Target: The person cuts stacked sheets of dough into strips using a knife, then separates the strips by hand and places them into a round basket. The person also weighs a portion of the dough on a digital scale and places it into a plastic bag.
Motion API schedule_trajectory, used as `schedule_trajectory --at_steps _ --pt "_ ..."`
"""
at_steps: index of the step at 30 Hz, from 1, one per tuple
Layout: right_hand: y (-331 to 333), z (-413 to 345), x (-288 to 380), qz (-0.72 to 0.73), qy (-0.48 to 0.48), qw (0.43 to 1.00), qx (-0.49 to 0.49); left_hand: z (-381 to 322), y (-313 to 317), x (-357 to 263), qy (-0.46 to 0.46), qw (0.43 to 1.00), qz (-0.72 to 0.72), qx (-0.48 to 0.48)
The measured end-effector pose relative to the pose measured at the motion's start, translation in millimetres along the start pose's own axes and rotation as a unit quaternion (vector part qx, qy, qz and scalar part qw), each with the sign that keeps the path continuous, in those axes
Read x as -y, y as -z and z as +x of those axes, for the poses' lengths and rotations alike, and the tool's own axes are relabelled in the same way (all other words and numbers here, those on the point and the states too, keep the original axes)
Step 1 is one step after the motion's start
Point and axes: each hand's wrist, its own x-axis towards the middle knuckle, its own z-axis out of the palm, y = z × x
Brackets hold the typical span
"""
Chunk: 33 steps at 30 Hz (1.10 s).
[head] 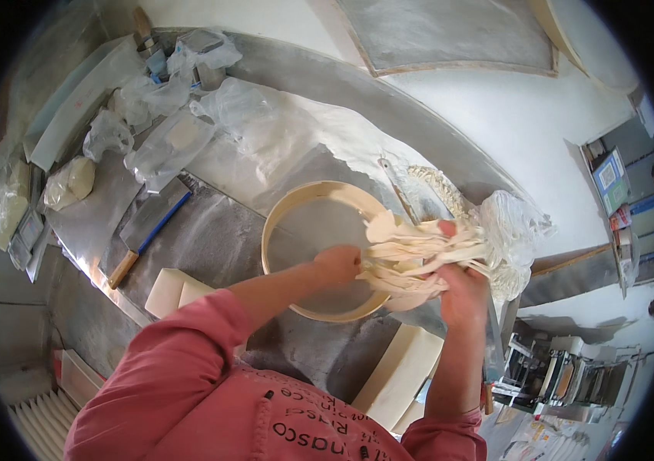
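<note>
My right hand (462, 288) grips a thick bundle of pale dough strips (407, 250), with a fingertip showing at its upper side. The strips hang over the right part of a round sieve (266, 245) with a wooden rim. My left hand (338, 263), its fingers curled, is at the left end of the bundle above the mesh. Whether it pinches any dough is hidden by the hand itself. The sieve rests on a grey, flour-dusted worktop (211, 230).
A broad cleaver (157, 216) with a wooden handle lies left. Folded dough slabs (401, 369) sit near the front edge, beside another slab (168, 291). White flour (350, 138), a rolling stick (396, 187) and plastic bags (514, 230) lie behind. A machine (557, 374) stands right.
</note>
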Motion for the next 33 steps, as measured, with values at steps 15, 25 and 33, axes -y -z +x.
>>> schedule_trajectory --at_steps 15,25,33 --pt "-83 5 13 -0.471 0.027 0.872 0.13 -94 76 -40 -0.125 0.875 -0.46 -0.084" --pt "-42 5 -7 -0.665 -0.019 0.747 0.017 -153 45 31 -0.067 0.824 -0.543 -0.148" --pt "-103 -75 27 -0.538 0.021 0.842 0.038 -303 -49 127 -0.123 0.878 -0.369 0.278"
